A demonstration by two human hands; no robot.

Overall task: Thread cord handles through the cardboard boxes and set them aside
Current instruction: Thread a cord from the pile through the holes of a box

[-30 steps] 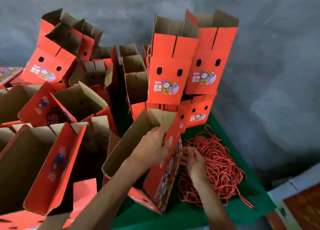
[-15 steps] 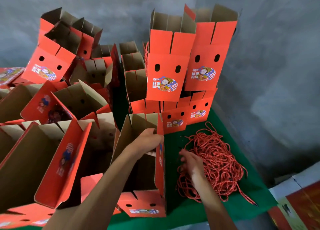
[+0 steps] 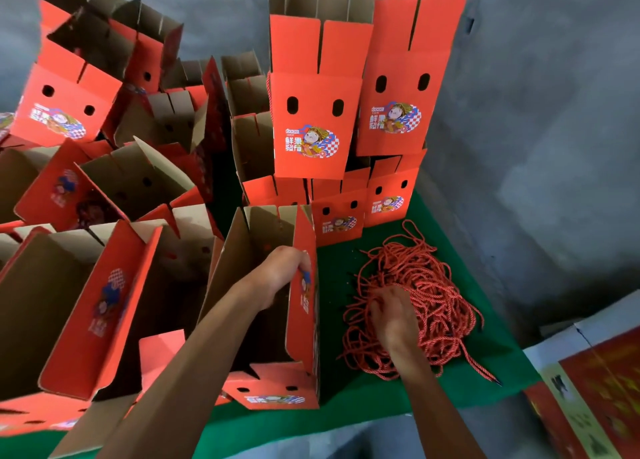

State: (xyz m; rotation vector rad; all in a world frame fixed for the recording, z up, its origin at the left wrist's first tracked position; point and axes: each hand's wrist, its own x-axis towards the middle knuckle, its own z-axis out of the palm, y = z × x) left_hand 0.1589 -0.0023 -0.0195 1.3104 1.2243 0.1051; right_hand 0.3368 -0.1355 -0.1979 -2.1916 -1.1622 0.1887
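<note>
Hands at an open box [image 3: 266, 285] and a cord pile [image 3: 426, 285] on the green table [image 3: 346, 410].
Left hand [image 3: 280, 271] grips the box's right wall from inside; right hand [image 3: 393, 315], just right of the box, has its fingers buried in the cords, grip unclear.

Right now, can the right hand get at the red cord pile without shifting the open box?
Probably yes. The right hand already rests on the cord pile on the green cloth, its fingers down among the strands. The open box, held by the left hand, stands beside the pile, not across it.
</note>
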